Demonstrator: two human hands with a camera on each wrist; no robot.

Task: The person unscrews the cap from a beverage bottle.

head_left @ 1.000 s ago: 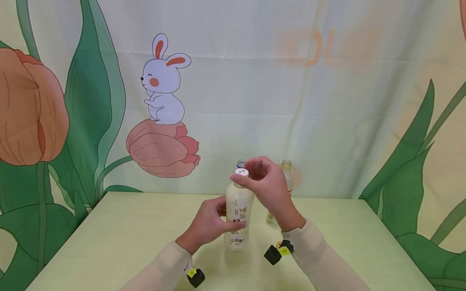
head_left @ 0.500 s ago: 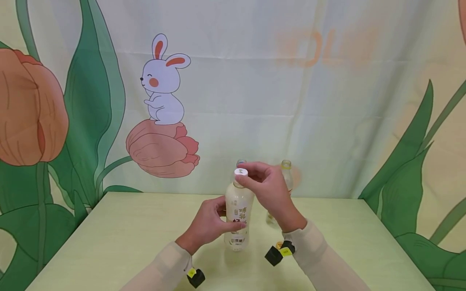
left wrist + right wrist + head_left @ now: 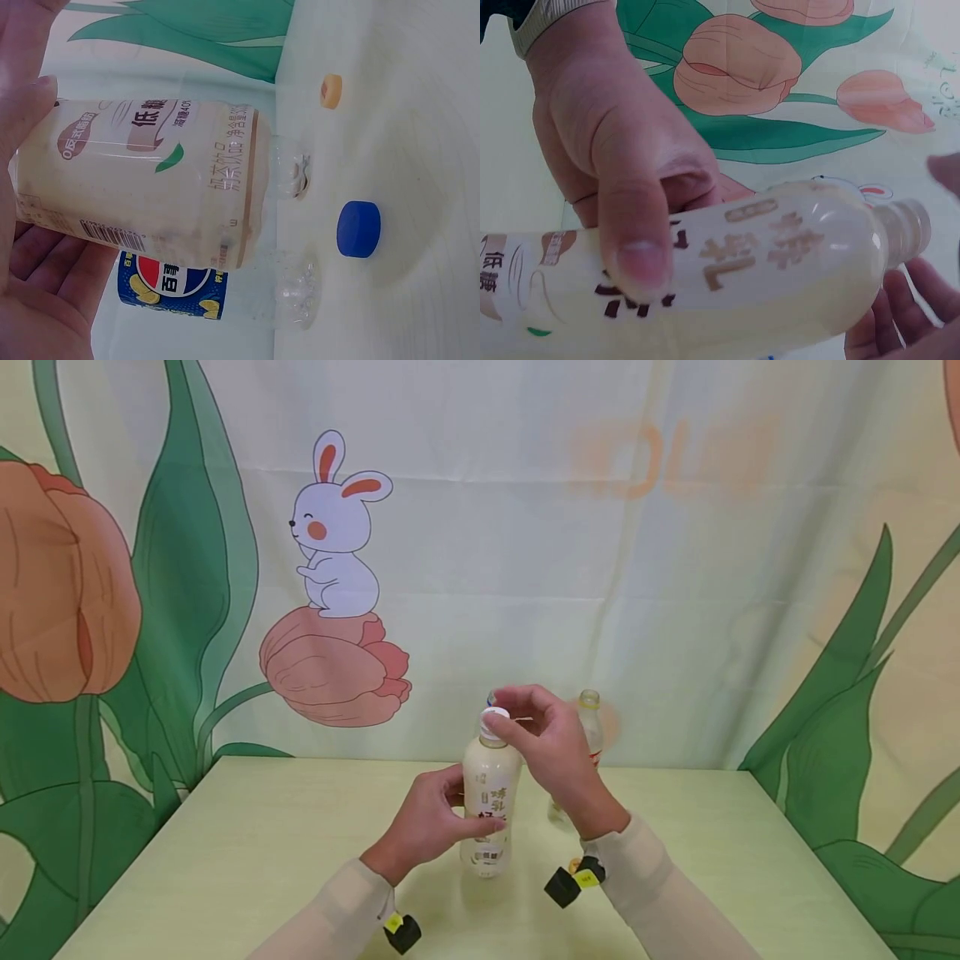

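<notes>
A milk tea bottle (image 3: 483, 772) with a printed clear wrapper stands upright in my left hand (image 3: 427, 817), whose thumb crosses its front while the fingers go behind. In the left wrist view the bottle's base is raised off the table. My right hand (image 3: 555, 752) is at the top, its thumb and fingers curled around the white bottle cap (image 3: 492, 734), which sits on the neck. In the right wrist view that cap (image 3: 915, 225) lies between the right hand's fingers and thumb tip; how firmly they touch it is hard to tell.
Behind the held bottle stands a clear bottle with a blue Pepsi label (image 3: 180, 291). Another clear uncapped bottle (image 3: 590, 727) stands to its right. A blue cap (image 3: 358, 229) and an orange-yellow cap (image 3: 331, 91) lie on the pale table (image 3: 285, 827). A printed curtain hangs behind.
My right thumb and fingers have shifted around the cap, first toward the right and then back left. The bottle has moved slightly left; the left hand keeps its hold.
</notes>
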